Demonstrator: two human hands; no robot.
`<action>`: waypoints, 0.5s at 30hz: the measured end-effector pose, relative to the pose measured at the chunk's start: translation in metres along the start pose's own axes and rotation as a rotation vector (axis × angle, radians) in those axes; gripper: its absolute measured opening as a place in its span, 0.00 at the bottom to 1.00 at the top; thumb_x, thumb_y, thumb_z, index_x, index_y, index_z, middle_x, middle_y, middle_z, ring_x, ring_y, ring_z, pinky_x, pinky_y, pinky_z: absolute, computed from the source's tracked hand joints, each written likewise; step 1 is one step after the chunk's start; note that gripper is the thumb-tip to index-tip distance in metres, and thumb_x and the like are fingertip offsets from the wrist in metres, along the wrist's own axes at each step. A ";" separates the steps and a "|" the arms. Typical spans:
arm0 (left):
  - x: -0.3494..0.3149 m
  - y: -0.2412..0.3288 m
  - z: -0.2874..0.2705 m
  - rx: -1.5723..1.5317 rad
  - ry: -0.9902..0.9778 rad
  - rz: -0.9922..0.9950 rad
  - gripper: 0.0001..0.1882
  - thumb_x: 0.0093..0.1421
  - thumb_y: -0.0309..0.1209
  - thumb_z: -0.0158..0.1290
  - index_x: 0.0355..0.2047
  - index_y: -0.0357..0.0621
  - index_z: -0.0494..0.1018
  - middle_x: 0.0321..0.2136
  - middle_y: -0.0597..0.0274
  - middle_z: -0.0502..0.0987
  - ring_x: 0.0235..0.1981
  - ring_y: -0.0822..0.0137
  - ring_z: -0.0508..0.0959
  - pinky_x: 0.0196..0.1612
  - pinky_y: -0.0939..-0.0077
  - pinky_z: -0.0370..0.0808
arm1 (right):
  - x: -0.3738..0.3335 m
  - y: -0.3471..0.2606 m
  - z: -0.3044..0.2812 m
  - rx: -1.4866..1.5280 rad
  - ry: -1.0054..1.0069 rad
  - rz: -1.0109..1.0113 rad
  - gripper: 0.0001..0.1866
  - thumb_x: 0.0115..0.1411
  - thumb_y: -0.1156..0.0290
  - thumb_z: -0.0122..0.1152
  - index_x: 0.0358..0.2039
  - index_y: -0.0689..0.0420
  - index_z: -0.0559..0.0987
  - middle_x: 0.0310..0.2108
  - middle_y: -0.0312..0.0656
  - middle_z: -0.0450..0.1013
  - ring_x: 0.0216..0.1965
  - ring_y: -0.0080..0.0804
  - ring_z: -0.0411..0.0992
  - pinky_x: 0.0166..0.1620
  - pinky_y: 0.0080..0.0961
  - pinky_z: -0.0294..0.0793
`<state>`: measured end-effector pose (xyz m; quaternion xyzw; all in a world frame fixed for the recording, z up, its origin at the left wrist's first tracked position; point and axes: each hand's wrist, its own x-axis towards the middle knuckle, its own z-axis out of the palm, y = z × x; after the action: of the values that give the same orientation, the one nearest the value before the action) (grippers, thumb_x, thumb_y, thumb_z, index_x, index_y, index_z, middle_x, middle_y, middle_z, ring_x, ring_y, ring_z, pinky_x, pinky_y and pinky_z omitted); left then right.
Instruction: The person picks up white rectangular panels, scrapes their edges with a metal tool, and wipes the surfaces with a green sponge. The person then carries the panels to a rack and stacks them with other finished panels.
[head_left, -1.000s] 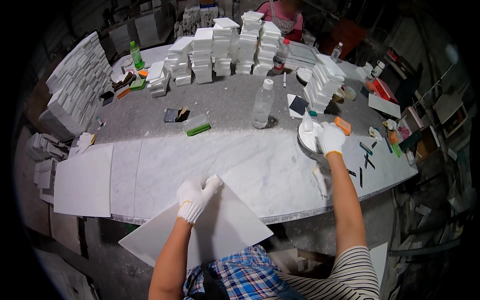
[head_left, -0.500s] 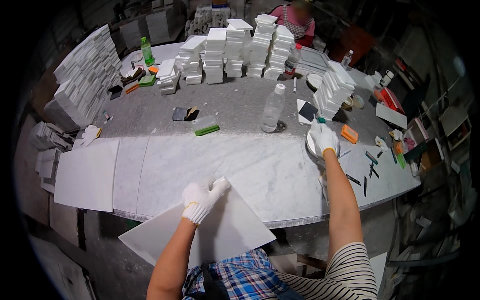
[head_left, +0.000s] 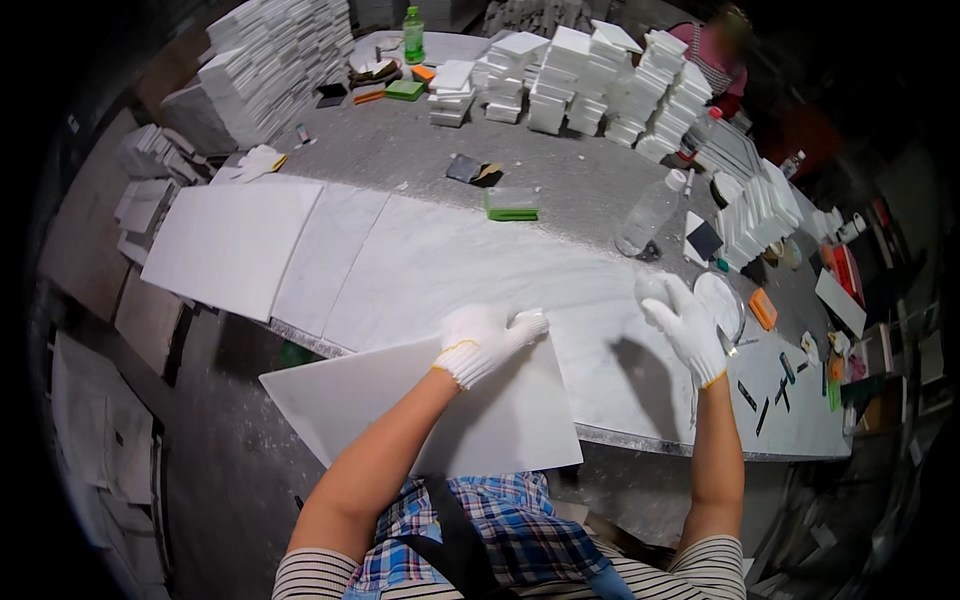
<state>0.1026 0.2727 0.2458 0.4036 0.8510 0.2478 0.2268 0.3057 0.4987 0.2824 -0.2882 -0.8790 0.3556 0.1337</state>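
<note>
My left hand [head_left: 485, 342], in a white knit glove, grips the upper corner of a large square white tile [head_left: 400, 400]. The tile lies at a slant over the table's front edge, its near part close to my apron. My right hand [head_left: 688, 328], gloved the same way, is raised above the pale slab with its fingers curled. Something pale shows at its fingertips, too blurred to name. Just right of that hand sits a round white dish [head_left: 718, 303]. A clear plastic bottle [head_left: 650, 213] stands beyond it.
Another large white tile [head_left: 232, 245] lies at the left. Stacks of small white tiles [head_left: 560, 80] line the far side, near a person [head_left: 715, 60]. An orange block [head_left: 763, 309] and several dark strips [head_left: 764, 415] lie right. A green-and-clear box [head_left: 512, 205] sits mid-table.
My right hand has lifted off the round dish and come left over the slab. My left hand keeps its grip on the tile. The whole view has swung toward the left.
</note>
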 end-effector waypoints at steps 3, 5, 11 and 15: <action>0.000 0.000 -0.003 0.006 -0.024 0.008 0.33 0.57 0.67 0.45 0.35 0.53 0.83 0.26 0.53 0.82 0.30 0.50 0.82 0.34 0.60 0.75 | -0.010 -0.026 0.007 -0.095 -0.105 -0.099 0.25 0.61 0.60 0.60 0.55 0.60 0.71 0.46 0.55 0.75 0.47 0.50 0.75 0.50 0.35 0.72; -0.003 0.001 -0.003 -0.020 0.005 0.019 0.30 0.56 0.64 0.45 0.30 0.53 0.83 0.25 0.52 0.81 0.28 0.50 0.81 0.33 0.60 0.74 | -0.012 -0.039 0.013 -0.110 -0.140 -0.118 0.24 0.61 0.60 0.61 0.54 0.60 0.71 0.47 0.55 0.75 0.48 0.50 0.75 0.51 0.36 0.72; -0.004 0.006 -0.011 -0.016 -0.027 0.014 0.30 0.54 0.62 0.46 0.31 0.50 0.83 0.26 0.51 0.81 0.29 0.50 0.81 0.33 0.60 0.75 | -0.009 -0.056 0.024 -0.057 -0.116 -0.106 0.24 0.57 0.57 0.65 0.48 0.59 0.78 0.29 0.46 0.78 0.25 0.31 0.74 0.31 0.29 0.74; -0.001 0.001 -0.006 -0.025 -0.023 0.014 0.29 0.54 0.62 0.47 0.30 0.50 0.83 0.26 0.52 0.82 0.30 0.52 0.82 0.35 0.61 0.75 | -0.008 -0.064 0.028 -0.013 -0.107 -0.098 0.22 0.56 0.57 0.65 0.45 0.60 0.80 0.30 0.45 0.78 0.24 0.29 0.72 0.30 0.27 0.73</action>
<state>0.1003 0.2706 0.2518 0.4092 0.8425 0.2554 0.2398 0.2729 0.4412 0.3070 -0.2262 -0.9003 0.3578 0.1018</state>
